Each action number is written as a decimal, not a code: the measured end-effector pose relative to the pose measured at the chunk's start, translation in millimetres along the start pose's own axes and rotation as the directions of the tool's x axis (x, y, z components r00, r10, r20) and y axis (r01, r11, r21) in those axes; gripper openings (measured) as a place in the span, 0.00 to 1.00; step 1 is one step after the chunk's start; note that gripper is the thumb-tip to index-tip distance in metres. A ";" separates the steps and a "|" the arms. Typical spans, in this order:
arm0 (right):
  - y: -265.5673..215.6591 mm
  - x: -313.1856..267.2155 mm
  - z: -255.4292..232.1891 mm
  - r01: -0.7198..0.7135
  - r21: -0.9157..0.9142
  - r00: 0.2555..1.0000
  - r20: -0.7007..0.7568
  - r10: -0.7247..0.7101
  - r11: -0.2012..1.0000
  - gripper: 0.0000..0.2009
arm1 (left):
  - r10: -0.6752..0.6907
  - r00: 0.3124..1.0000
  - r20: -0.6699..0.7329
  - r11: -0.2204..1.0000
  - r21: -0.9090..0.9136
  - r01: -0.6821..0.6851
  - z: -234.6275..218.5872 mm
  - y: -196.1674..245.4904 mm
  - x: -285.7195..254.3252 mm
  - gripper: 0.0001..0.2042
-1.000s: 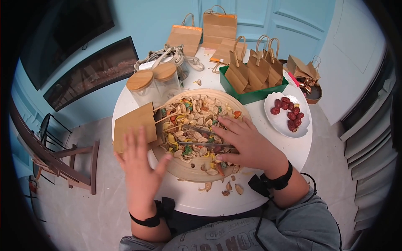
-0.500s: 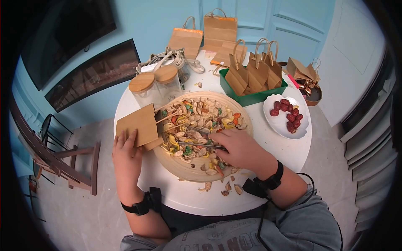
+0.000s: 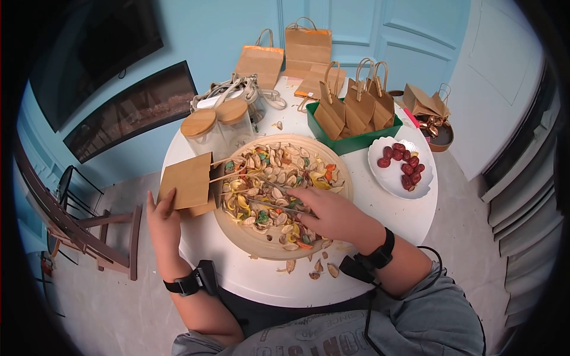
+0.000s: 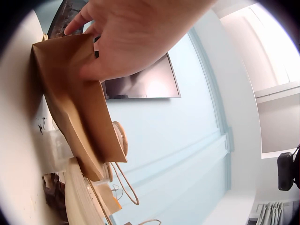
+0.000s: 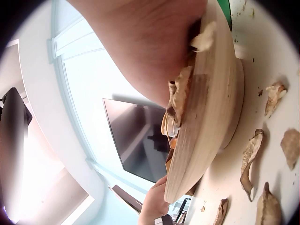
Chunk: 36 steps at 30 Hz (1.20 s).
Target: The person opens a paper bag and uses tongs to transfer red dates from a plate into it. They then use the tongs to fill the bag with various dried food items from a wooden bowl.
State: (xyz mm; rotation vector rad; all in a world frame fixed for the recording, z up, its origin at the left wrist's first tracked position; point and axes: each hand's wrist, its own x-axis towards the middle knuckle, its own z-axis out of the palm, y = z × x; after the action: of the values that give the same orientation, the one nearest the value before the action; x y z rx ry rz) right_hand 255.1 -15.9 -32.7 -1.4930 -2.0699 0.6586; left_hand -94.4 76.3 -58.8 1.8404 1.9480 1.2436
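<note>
A brown paper bag [image 3: 185, 183] lies on its side at the left edge of a round wooden tray [image 3: 237, 238], its twisted handles over the tray. My left hand [image 3: 164, 228] grips the bag's bottom end; in the left wrist view the thumb [image 4: 91, 70] presses one face. Dried slices and coloured pieces [image 3: 285, 169] fill the tray. My right hand [image 3: 335, 216] holds metal tongs [image 3: 276, 207] low over them, the two arms spread and pointing toward the bag. The right wrist view hides the right fingers behind the tray's rim.
Behind the tray stand two wooden-lidded jars [image 3: 202, 133] and a green box [image 3: 350, 144] with several paper bags. A white scalloped dish [image 3: 380, 177] of red dates is at the right. Loose dried pieces [image 3: 317, 270] lie near the table's front edge.
The left hand, spread over the bag a second ago, has dropped to the bag's bottom end and now grips it. The right hand's fingers have drawn in round the tongs and moved slightly left.
</note>
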 end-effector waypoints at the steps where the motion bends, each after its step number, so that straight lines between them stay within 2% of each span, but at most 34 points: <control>1: -0.3 0.4 -0.6 -0.005 0.005 1.000 0.014 0.005 1.000 0.25 | 0.010 1.000 -0.008 1.000 0.017 -0.010 0.1 -1.2 0.1 0.27; 5: 7.0 -3.9 -9.9 0.008 0.021 0.999 -0.050 -0.007 1.000 0.25 | 0.027 0.999 -0.036 1.000 0.002 -0.027 -0.8 -3.4 0.9 0.23; 7: 7.2 -9.2 -24.4 -0.032 -0.032 0.988 -0.154 0.027 0.999 0.26 | -0.016 0.999 -0.043 0.999 -0.043 0.014 -2.0 -1.0 0.6 0.22; 8: 10.5 -10.1 -29.2 -0.101 -0.006 0.981 -0.167 0.098 0.995 0.26 | -0.057 0.997 -0.047 0.995 -0.090 0.052 -3.1 -1.2 0.2 0.21; 9: 11.5 -11.3 -34.7 -0.098 -0.006 0.982 -0.163 0.096 0.995 0.26 | -0.061 0.997 -0.049 0.995 -0.087 0.056 -2.7 -6.6 1.1 0.21; 11: 11.0 -14.3 -44.7 -0.221 -0.082 0.962 -0.181 0.203 0.972 0.26 | -0.015 0.999 -0.030 0.992 -0.128 0.011 0.5 -20.0 5.3 0.19; 13: 13.7 -13.6 -45.2 -0.254 -0.077 0.956 -0.173 0.238 0.964 0.24 | -0.037 0.999 -0.009 0.989 -0.145 0.035 0.6 -23.2 6.2 0.19; 15: 10.4 -13.1 -46.0 -0.310 -0.101 0.949 -0.100 0.300 0.945 0.23 | -0.058 0.998 0.012 0.985 -0.162 0.059 -0.3 -24.5 6.3 0.18; 16: 6.7 -13.0 -45.8 -0.309 -0.101 0.949 -0.099 0.300 0.946 0.23 | -0.057 0.998 0.011 0.981 -0.187 0.058 -0.6 -25.0 6.0 0.19; 18: -0.9 -11.8 -45.0 -0.269 0.001 0.963 0.035 0.269 0.963 0.22 | -0.058 0.998 0.009 0.975 -0.213 0.059 1.6 -34.1 7.8 0.20; 19: 0.4 -11.9 -41.6 -0.268 -0.001 0.963 0.036 0.268 0.963 0.22 | -0.065 0.998 0.001 0.948 -0.313 0.062 7.0 -48.9 11.2 0.19; 20: 3.4 -12.5 -35.8 -0.200 0.011 0.979 0.036 0.199 0.980 0.22 | -0.073 0.997 -0.007 0.910 -0.411 0.064 8.5 -53.3 12.7 0.19; 21: 4.4 -12.7 -32.2 -0.130 0.022 0.991 0.035 0.129 0.991 0.21 | -0.075 0.997 -0.008 0.909 -0.412 0.065 7.9 -56.6 13.1 0.19; 23: -1.0 -11.0 -30.8 -0.106 0.017 0.992 0.071 0.105 0.994 0.23 | -0.185 0.982 0.033 0.865 -0.470 0.179 4.3 -58.1 14.2 0.17; 24: -4.3 -10.2 -30.2 -0.084 0.015 0.991 0.105 0.082 0.996 0.25 | -0.187 0.982 0.031 0.864 -0.470 0.179 3.1 -57.8 14.5 0.17; 26: -10.2 -10.6 -27.7 -0.092 -0.052 0.993 0.072 0.096 0.994 0.22 | -0.254 0.966 -0.055 0.780 -0.602 0.171 2.0 -56.9 14.5 0.15; 28: -9.7 -11.7 -26.1 -0.104 -0.118 0.993 0.037 0.109 0.987 0.20 | -0.260 0.960 -0.104 0.759 -0.636 0.137 4.5 -62.4 16.5 0.14; 30: -1.9 -11.3 -24.8 -0.122 -0.285 0.992 -0.063 0.108 0.951 0.21 | -0.267 0.952 -0.150 0.737 -0.668 0.102 4.1 -64.9 18.0 0.13; 33: 4.8 -11.8 -23.7 -0.095 -0.284 0.992 -0.107 0.067 0.954 0.19 | -0.264 0.948 -0.175 0.733 -0.676 0.080 -1.8 -60.0 16.3 0.12; 36: 3.0 -9.4 -22.8 -0.118 -0.288 0.992 -0.071 0.102 0.950 0.18 | -0.181 0.956 -0.232 0.678 -0.734 -0.050 -17.9 -46.4 11.2 0.13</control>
State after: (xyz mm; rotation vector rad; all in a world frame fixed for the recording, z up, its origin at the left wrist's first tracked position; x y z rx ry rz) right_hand 274.5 -21.9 -18.4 -1.7781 -2.1228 0.3559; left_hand -142.4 84.1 -73.9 1.1940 1.2564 1.9785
